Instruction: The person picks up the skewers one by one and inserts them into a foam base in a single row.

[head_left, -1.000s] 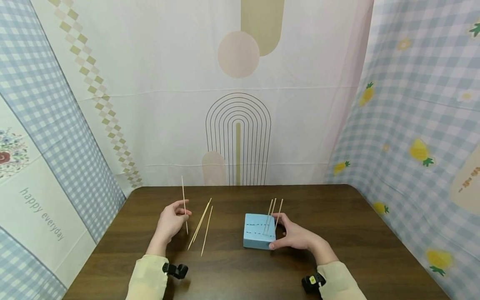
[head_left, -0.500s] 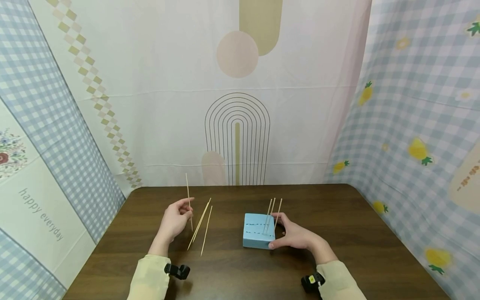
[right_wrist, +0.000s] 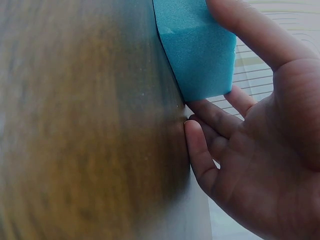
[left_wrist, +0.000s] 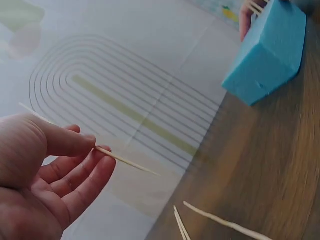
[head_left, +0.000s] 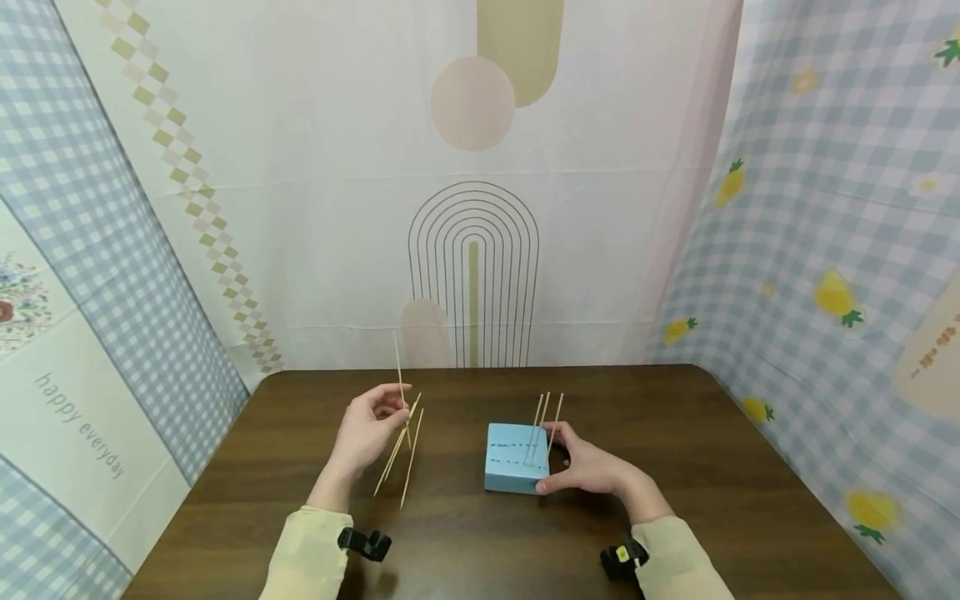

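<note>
My left hand [head_left: 365, 431] pinches a thin wooden skewer [left_wrist: 132, 164] between thumb and fingers. The skewer stands near upright above the table in the head view, its lower end over several loose skewers [head_left: 394, 457] that lie there. To the right sits a blue foam block [head_left: 516, 457] with rows of dark marks on top. Three skewers [head_left: 545, 425] stand up from its right part. My right hand [head_left: 592, 468] grips the block's right side, thumb at the front corner and fingers behind. From the right wrist view, the block's side [right_wrist: 197, 65] rests on the table.
The brown wooden table [head_left: 465, 550] reaches back to a white patterned cloth [head_left: 337, 250]. Checked cloths hang on the left and right sides. Each wrist wears a black camera, one of them the left wrist camera [head_left: 365, 544].
My left hand has moved to the right with the skewer, from beside the loose skewers to over them. The right hand keeps its grip on the block.
</note>
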Demonstrator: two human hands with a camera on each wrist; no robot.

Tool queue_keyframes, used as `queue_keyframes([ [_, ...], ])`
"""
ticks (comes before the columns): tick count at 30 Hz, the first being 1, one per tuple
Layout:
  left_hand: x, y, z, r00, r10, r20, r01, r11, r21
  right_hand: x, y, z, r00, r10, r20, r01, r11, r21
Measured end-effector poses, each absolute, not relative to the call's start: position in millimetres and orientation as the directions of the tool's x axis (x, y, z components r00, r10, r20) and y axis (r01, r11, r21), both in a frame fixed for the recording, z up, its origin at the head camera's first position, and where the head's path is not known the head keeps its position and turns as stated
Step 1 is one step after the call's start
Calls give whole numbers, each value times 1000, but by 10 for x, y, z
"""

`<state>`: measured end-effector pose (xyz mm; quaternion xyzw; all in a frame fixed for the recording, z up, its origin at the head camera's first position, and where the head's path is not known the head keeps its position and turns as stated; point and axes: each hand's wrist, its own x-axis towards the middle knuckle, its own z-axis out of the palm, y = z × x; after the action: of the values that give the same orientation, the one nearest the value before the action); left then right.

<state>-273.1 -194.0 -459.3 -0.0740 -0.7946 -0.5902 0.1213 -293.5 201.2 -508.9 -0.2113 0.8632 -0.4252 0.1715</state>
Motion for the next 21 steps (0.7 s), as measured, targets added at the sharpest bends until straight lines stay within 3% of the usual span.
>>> queue_keyframes([
  [11, -2681, -1680, -4479, -960, -4, 279, 277, 109, 955, -2942, 2022, -5122, -850, -512, -120, -218, 550, -806],
  [21, -2716, -1432, -4455, -951, 13, 310, 310, 42, 950, -2938, 2015, -5086, -852, -511, -116, -222, 554, -802],
])
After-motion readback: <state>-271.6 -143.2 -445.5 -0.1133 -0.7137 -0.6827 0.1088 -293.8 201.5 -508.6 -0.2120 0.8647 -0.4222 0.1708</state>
